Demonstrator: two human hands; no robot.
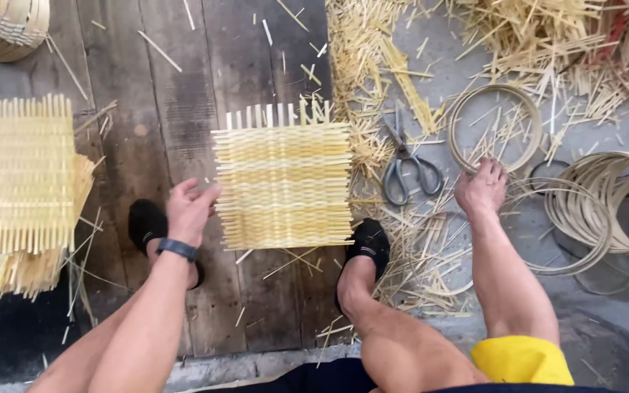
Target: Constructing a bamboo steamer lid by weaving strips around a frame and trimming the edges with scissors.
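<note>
A: Two bare hands are at work over a dark plank floor (183, 109). The left hand (189, 211), with a dark band on its wrist, rests its fingertips against the left edge of a square woven bamboo mat (283, 185); the fingers are loosely apart, pressing on the mat rather than closed around it

B: And the mat itself?

A: It lies flat on the planks between the person's two feet in black shoes (370, 244), with loose upright strips sticking out along its top edge

B: The other hand?

A: The right hand (480, 188) is stretched out to the right, fingers spread down onto a thin bamboo hoop (495, 127) lying on the grey ground. It seems to touch the lower rim of the hoop, though I cannot tell whether it truly grips it

B: What lies around?

A: A pair of grey scissors (408, 169) sits between the mat and the hoop, on scattered bamboo splints (373, 65). A stack of more hoops (620, 204) lies at the right edge, near the right hand. At the left, well apart from the mat, is a pile of finished woven mats (17, 182), and a woven basket (5, 25) shows in the top left corner
</note>
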